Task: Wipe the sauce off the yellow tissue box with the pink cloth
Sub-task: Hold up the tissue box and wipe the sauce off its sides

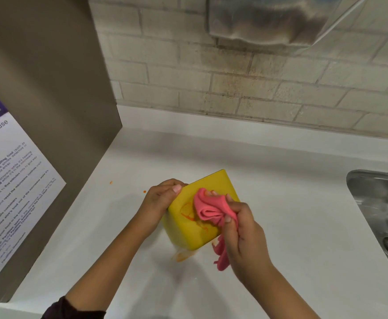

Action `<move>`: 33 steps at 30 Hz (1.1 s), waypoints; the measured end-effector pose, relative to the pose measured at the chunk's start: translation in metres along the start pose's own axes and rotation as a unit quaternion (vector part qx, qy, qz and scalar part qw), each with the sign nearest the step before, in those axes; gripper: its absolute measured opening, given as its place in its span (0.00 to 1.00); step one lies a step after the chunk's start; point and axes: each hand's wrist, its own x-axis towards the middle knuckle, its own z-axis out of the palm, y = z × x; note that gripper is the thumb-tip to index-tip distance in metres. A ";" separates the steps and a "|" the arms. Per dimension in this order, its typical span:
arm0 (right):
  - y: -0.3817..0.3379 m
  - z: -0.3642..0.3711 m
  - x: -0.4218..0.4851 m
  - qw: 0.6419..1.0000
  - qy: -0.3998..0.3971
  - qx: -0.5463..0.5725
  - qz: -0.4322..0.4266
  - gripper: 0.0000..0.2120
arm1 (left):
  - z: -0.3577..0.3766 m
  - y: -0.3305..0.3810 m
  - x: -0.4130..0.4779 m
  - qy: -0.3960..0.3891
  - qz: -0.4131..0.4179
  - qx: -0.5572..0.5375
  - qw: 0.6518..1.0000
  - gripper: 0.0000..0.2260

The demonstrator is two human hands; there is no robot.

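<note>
A yellow tissue box [189, 233] stands tilted on the white counter, at the middle of the view. Orange sauce [188, 212] streaks its near face. My left hand [159, 201] grips the box's left side, thumb over the upper edge. My right hand [241, 229] holds a bunched pink cloth [208, 209] pressed against the box's face, just right of the sauce. A tail of the cloth hangs below my palm. The box's right side is hidden behind the cloth and hand.
An orange sauce smear [182, 255] lies on the white counter [292, 203] under the box, with small orange specks [144, 191] to the left. A steel sink [384, 210] sits at the right. A grey panel with a notice [11, 192] stands left. Brick wall behind.
</note>
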 end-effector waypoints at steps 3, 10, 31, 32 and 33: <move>-0.003 0.003 0.006 0.998 0.055 0.002 0.016 0.14 | 0.001 -0.001 -0.001 0.003 -0.001 0.003 1.000 0.11; -0.011 0.017 0.002 0.995 -0.049 -0.047 -0.075 0.15 | 0.003 0.002 -0.002 -0.001 0.009 -0.019 1.000 0.12; 0.003 -0.006 -0.003 0.999 0.019 0.032 -0.014 0.11 | 0.005 0.004 -0.004 -0.001 -0.001 0.013 1.000 0.13; 0.001 -0.003 -0.001 0.999 0.024 0.031 -0.011 0.12 | 0.005 0.003 -0.005 -0.001 0.000 0.015 1.000 0.14; -0.002 0.001 0.000 0.999 0.021 0.031 -0.005 0.12 | 0.006 0.003 -0.005 -0.001 0.002 0.013 1.000 0.14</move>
